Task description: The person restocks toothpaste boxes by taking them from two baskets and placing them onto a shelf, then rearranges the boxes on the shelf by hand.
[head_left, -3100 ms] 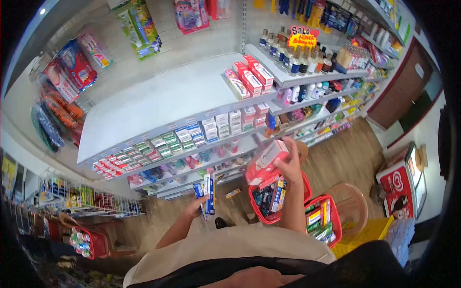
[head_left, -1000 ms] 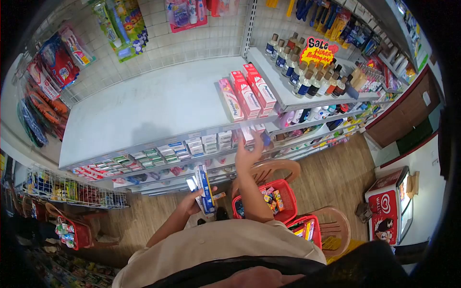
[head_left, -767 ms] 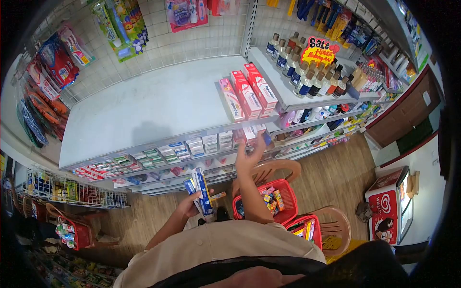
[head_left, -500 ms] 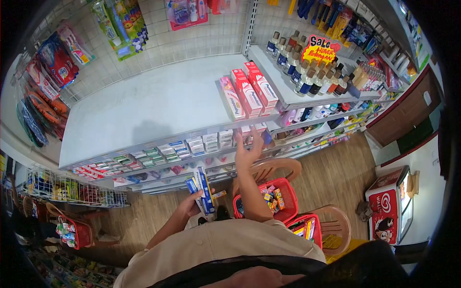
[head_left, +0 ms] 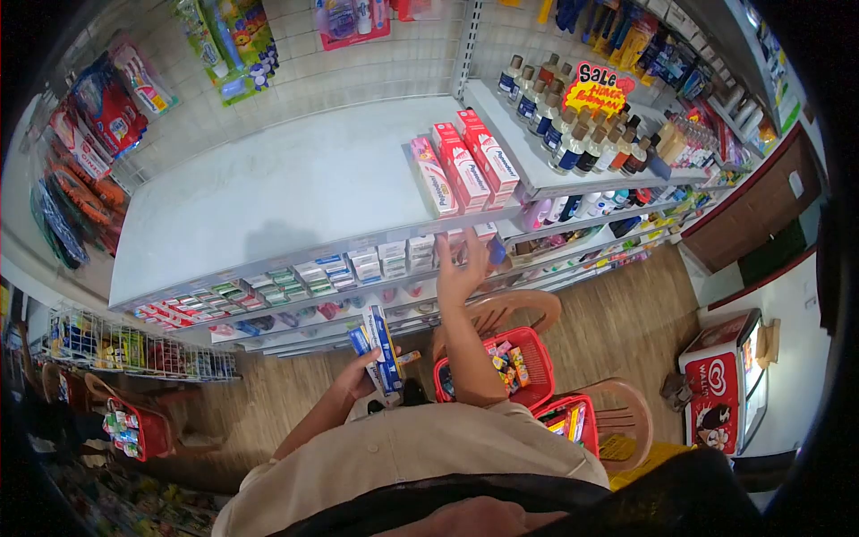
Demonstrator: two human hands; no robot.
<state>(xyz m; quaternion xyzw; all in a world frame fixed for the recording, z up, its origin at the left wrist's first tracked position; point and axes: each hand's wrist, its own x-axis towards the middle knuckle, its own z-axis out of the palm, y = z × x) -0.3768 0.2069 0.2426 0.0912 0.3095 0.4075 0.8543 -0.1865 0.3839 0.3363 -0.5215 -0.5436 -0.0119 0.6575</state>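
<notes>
My left hand (head_left: 360, 376) is closed around a few blue-and-white toothpaste boxes (head_left: 383, 345), held low in front of my body. My right hand (head_left: 462, 273) reaches to the front of the second shelf, its fingers spread beside red-and-white boxes (head_left: 484, 232) that sit partly hidden under the top shelf's edge. Directly above it, red-and-white Pepsodent toothpaste boxes (head_left: 465, 174) stand in short rows at the right end of the white top shelf (head_left: 268, 179). Left of the hand, the lower shelf carries rows of small toothpaste boxes (head_left: 364, 265).
Bottles (head_left: 568, 152) crowd the adjoining right shelf beside a sale sign (head_left: 597, 88). Below my right arm, a red basket (head_left: 540, 394) of small packages sits by a brown plastic chair (head_left: 537, 309). An ice cream freezer (head_left: 720, 394) stands right; a wire rack (head_left: 143, 345) stands left.
My right hand shifts slightly at the lower shelf, its fingers spreading a little. My left hand stays nearly in place with its boxes.
</notes>
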